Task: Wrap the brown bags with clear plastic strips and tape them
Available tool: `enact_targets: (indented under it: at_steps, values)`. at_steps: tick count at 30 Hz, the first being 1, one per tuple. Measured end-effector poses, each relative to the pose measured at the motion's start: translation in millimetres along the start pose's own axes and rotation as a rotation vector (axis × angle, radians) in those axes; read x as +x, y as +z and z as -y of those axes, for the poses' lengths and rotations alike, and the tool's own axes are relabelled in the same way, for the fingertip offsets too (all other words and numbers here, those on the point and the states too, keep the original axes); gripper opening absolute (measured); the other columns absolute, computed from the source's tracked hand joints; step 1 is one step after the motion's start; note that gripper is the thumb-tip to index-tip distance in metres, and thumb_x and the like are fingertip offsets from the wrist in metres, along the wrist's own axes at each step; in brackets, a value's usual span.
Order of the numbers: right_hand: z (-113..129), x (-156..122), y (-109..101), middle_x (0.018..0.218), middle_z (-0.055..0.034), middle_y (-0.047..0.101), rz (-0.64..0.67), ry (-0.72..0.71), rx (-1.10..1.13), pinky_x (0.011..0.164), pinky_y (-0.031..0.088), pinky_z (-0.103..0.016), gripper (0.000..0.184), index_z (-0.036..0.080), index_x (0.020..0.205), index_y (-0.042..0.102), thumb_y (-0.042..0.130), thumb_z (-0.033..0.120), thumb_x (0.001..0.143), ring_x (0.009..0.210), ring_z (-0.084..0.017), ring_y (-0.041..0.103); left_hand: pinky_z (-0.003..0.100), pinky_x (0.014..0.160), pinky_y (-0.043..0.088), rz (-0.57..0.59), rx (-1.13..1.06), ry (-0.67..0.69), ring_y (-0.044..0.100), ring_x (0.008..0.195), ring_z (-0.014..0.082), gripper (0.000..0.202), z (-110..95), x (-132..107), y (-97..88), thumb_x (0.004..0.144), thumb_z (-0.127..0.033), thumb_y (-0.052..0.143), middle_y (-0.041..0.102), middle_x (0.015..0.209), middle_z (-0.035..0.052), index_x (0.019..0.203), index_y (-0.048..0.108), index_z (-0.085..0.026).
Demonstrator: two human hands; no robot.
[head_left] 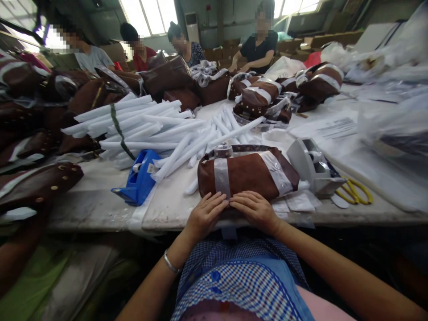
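Observation:
A brown handbag (247, 171) lies on its side at the table's front edge, with two pale wrapping bands around it. Its strap runs along the far side, partly covered in wrap. My left hand (209, 211) rests on the bag's near lower edge, beside the left band, fingers stretched out. Close to it, my right hand (256, 207) lies flat on the same edge, fingers extended; the fingertips of both hands almost meet. Neither hand is wrapped round the bag. A grey tape dispenser (310, 167) stands just right of the bag, and a blue tape dispenser (138, 178) stands to its left.
White paper rolls (150, 125), some tied with a green band, are heaped behind the bag. Yellow-handled scissors (357, 191) lie at right near small white packets (301, 201). More brown bags (257, 96) are piled at the back and left. Several people work across the table.

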State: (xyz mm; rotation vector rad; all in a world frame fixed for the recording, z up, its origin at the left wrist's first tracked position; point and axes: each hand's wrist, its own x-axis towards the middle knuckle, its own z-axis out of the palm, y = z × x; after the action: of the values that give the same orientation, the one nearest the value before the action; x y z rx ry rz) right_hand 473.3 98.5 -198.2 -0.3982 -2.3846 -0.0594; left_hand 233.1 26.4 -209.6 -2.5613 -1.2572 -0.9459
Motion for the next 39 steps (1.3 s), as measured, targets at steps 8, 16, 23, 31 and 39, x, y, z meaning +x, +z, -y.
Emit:
enact_targets:
  at_steps: [8, 16, 23, 31, 39]
  values:
    - [24.7, -29.9, -12.2, 0.136, -0.0078, 0.064, 0.145, -0.155, 0.015, 0.116, 0.041, -0.047, 0.038, 0.016, 0.136, 0.058, 0.044, 0.009, 0.101, 0.134, -0.021, 0.052, 0.047, 0.115, 0.043, -0.042, -0.024, 0.001, 0.05, 0.137, 0.0211, 0.045, 0.0, 0.3, 0.5, 0.096, -0.007, 0.047, 0.063, 0.137, 0.0089, 0.139, 0.053, -0.02]
    - [33.6, -37.7, 13.9, 0.127, -0.0109, 0.069, 0.163, -0.134, 0.024, 0.101, 0.055, -0.039, 0.034, 0.014, 0.131, 0.061, 0.044, 0.011, 0.101, 0.12, -0.021, 0.063, 0.047, 0.119, 0.037, -0.056, 0.05, 0.017, 0.048, 0.139, 0.0211, 0.045, -4.7, 1.0, 1.2, 0.097, -0.008, 0.045, 0.064, 0.136, 0.0074, 0.139, 0.054, -0.019]
    - [35.2, -33.1, 18.4, 0.11, -0.009, 0.076, 0.006, -0.079, 0.147, 0.095, 0.058, -0.036, 0.025, 0.014, 0.117, 0.068, 0.048, 0.013, 0.101, 0.106, -0.019, 0.07, 0.046, 0.12, 0.034, -0.072, 0.257, -0.09, 0.056, 0.129, 0.022, 0.042, -29.6, 9.1, 2.1, 0.098, -0.011, 0.047, 0.066, 0.133, 0.005, 0.139, 0.056, -0.021]
    - [38.3, -34.2, 12.4, 0.108, -0.0103, 0.076, -0.017, -0.04, 0.219, 0.095, 0.058, -0.038, 0.025, 0.013, 0.117, 0.068, 0.051, 0.01, 0.098, 0.106, -0.021, 0.07, 0.04, 0.118, 0.039, -0.112, 0.221, -0.035, 0.062, 0.121, 0.0167, 0.041, -31.1, 9.4, 4.5, 0.099, -0.012, 0.049, 0.07, 0.127, 0.0047, 0.138, 0.056, -0.019]
    - [37.1, -42.0, 3.9, 0.11, -0.0102, 0.076, 0.021, -0.036, 0.251, 0.097, 0.057, -0.039, 0.029, 0.015, 0.121, 0.066, 0.048, 0.01, 0.099, 0.11, -0.02, 0.069, 0.035, 0.109, 0.047, -0.086, 0.112, -0.021, 0.063, 0.121, 0.0161, 0.041, -23.5, 10.4, 2.7, 0.099, -0.011, 0.047, 0.069, 0.129, 0.0047, 0.138, 0.055, -0.02]
